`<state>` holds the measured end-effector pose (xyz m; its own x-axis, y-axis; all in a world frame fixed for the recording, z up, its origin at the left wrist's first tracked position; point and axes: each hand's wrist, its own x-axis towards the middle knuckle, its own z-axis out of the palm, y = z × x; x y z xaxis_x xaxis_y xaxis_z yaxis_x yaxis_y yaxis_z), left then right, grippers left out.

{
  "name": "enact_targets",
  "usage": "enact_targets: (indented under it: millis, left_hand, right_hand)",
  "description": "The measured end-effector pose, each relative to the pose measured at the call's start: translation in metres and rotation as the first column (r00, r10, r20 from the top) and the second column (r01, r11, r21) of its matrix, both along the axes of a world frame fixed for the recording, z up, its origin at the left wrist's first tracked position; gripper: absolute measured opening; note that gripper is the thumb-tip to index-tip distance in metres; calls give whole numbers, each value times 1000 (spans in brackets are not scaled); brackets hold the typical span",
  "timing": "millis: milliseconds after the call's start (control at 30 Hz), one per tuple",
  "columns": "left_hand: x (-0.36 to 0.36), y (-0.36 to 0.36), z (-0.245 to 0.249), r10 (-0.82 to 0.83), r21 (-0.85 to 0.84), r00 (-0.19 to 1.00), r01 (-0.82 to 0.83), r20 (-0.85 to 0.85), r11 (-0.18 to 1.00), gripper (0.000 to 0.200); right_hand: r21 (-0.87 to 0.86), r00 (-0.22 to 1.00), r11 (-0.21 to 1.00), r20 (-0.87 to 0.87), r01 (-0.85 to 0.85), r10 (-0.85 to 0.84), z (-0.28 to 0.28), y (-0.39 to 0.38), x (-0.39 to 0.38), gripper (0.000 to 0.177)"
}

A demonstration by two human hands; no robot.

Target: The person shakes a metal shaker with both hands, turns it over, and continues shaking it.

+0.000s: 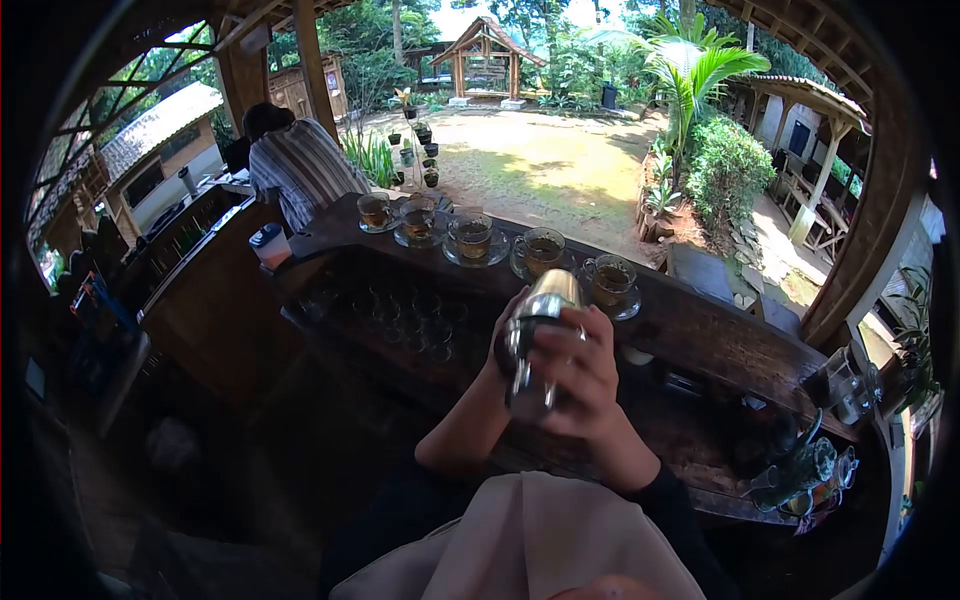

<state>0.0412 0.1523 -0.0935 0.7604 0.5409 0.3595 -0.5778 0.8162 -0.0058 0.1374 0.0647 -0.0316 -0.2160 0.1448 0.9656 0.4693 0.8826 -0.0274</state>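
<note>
A shiny metal cocktail shaker (553, 290) is held up in front of me over the counter, tilted, its body partly hidden by fingers. My right hand (580, 375) wraps round its near side, fingers slightly blurred. From the other side my left hand (503, 335) grips it, mostly hidden behind the metal. Beyond the shaker, several glass cups of amber drink stand on saucers in a row along the counter's far edge. Closest to my hands are one glass cup (610, 280) at the right end and another glass cup (541, 250) just behind the shaker.
The dark wooden counter (730, 350) runs across in front. Upside-down-looking glasses (410, 320) sit on a shelf below the cups. A lidded plastic container (269, 246) stands at the left end, glass jars (850, 385) at the right. A person in a striped shirt (305, 165) leans over at left.
</note>
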Motion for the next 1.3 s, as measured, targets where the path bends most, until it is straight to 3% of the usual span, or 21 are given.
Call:
enact_targets:
  millis: [33, 133, 233, 300, 367, 467, 500, 533, 567, 600, 700, 800, 833, 933, 1000, 1067, 1100, 1167, 1200, 1233, 1300]
  left_hand:
    - [9, 14, -27, 80, -136, 997, -78, 7, 988, 53]
    - [-9, 7, -10, 0, 13, 997, -1, 81, 1000, 49]
    - [-40, -10, 50, 60, 201, 985, -26, -164, 979, 69]
    - [-41, -9, 52, 3, 516, 945, -180, 326, 837, 74]
    - [-42, 4, 32, 34, 518, 894, -289, 446, 805, 78]
    - [-59, 13, 30, -118, -91, 991, 112, -62, 989, 53]
    - [-33, 16, 16, -589, 231, 602, 567, 539, 791, 40]
    - [-41, 24, 11, -147, -30, 987, 149, 61, 988, 48]
    - [-53, 32, 5, 321, -7, 803, -375, -502, 927, 56]
    - [-61, 42, -7, 224, -98, 884, -287, -411, 953, 57]
    - [-89, 29, 25, 109, 103, 970, -89, -215, 991, 47]
    - [-96, 17, 36, 60, 387, 998, -68, 33, 920, 80]
    - [-94, 26, 30, -46, 591, 986, -57, 159, 805, 86]
    - [-91, 32, 10, 22, 377, 999, -11, -23, 926, 83]
    - [-69, 56, -36, 213, 148, 949, -183, -230, 972, 59]
    - [-69, 56, -50, 277, 44, 892, -280, -357, 959, 48]
    - [-73, 52, -53, 249, 34, 885, -257, -393, 966, 45]
    - [-75, 57, -49, 207, 32, 871, -215, -445, 976, 39]
    - [-79, 46, -30, 455, 259, 818, -382, -351, 887, 44]
    - [-79, 63, -45, -273, -17, 941, 281, 199, 959, 54]
    - [-104, 17, 40, 60, 211, 994, -40, -88, 977, 73]
  right_hand:
    - [-290, 987, 956, -138, 39, -82, -5, 16, -2, 44]
    - [-298, 976, 952, -181, 65, -123, 5, 7, -8, 46]
    - [209, 987, 973, 145, -96, 66, 24, -24, -19, 27]
    - [379, 970, 896, 23, -233, 242, 7, -10, -45, 28]
    - [433, 967, 865, 133, -254, 217, 1, 4, -50, 27]
    - [162, 984, 986, 178, -42, 13, 7, 24, -38, 27]
    - [-9, 995, 1000, 99, 15, -14, 1, 48, -37, 36]
    - [-233, 994, 972, -112, -31, 5, -7, 67, -43, 47]
    - [-425, 946, 901, -317, -86, -59, -10, 75, -44, 51]
    - [-418, 945, 905, -319, -75, -69, -8, 71, -41, 51]
    - [-55, 997, 996, -46, -72, 69, 14, 38, -52, 45]
    - [360, 984, 921, 145, -151, 105, 15, 19, -74, 36]
    - [331, 980, 932, 176, -146, 91, 15, 22, -74, 34]
    - [241, 962, 963, 266, -124, 58, 13, 32, -72, 30]
    - [-203, 999, 979, 31, -8, 15, 2, 68, -64, 42]
    - [-637, 916, 757, -377, -147, -139, -10, 93, -63, 49]
    - [-638, 913, 755, -383, -151, -142, -12, 88, -61, 49]
    - [-539, 968, 843, -207, 9, -142, -1, 74, -57, 49]
    - [-355, 994, 934, -107, -32, -6, 11, 58, -62, 42]
    - [-192, 999, 981, 43, -20, 29, 19, 38, -66, 36]
    - [144, 964, 983, 255, -117, 77, 22, 9, -75, 28]
